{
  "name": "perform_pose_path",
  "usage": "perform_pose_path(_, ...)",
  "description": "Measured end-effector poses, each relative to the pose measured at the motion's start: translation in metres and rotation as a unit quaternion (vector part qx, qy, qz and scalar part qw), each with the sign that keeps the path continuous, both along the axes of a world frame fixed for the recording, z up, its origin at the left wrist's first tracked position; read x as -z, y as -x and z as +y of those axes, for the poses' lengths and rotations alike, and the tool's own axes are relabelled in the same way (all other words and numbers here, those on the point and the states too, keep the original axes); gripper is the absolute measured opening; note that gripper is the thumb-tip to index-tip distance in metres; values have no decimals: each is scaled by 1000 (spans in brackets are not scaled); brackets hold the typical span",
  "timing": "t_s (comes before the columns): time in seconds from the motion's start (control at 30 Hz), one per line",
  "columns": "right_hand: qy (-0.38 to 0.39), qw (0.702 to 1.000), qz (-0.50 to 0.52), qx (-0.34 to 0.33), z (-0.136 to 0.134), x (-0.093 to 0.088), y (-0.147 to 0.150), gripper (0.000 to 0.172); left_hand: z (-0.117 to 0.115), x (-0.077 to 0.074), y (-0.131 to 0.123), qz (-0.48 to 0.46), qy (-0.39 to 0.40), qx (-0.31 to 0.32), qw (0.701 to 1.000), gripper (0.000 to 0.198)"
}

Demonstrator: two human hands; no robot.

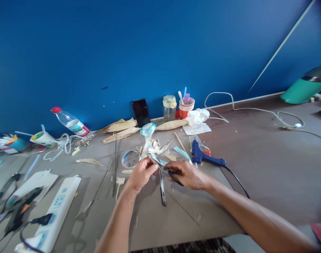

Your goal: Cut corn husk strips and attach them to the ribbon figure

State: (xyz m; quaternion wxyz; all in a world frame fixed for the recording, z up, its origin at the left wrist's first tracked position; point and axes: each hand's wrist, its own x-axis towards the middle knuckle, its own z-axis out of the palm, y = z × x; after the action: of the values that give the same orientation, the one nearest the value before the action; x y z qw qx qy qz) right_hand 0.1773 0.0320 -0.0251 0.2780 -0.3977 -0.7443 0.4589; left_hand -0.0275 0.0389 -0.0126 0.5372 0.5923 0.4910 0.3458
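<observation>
My right hand (185, 173) is wrapped round the dark handles of a pair of scissors (173, 174), whose blades point left toward my other hand. My left hand (143, 174) is closed in a pinch at the blade tips, on a small pale strip that looks like corn husk; the fingers hide most of it. Just beyond both hands lies a heap of cream husk scraps (165, 149), beside a roll of clear tape (148, 129) standing on something pale. Below the blades a utility knife (162, 191) rests on the table.
A blue glue gun (206, 154) lies to the right, its cord trailing off. Left are another tape roll (130, 160), thin wires (115, 165) and a white power strip (59, 211). Along the blue wall stand a tilted bottle (73, 123), a phone (141, 112), a jar (169, 108) and paper cups (187, 107).
</observation>
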Motion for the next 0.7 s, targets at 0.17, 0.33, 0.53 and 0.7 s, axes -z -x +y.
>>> perform_pose_path(0.17, -10, 1000, -7, 0, -1, -3, -1, 21, -1, -1, 0, -4, 5, -2, 1000, 10)
perform_pose_path(0.33, -51, 995, -54, 66, 3, -3, -2, 22, -1, -4, -1, -16, 2, -8, 1000, 12)
perform_pose_path(0.53, -210, 928, -250, 179, 8, -1, -7, 44, -1, -4, -3, -91, 15, -68, 993, 16)
perform_pose_path(0.7, -211, 891, -352, 194, 8, -3, -3, 59, -1, -3, -5, -155, 47, -99, 982, 18)
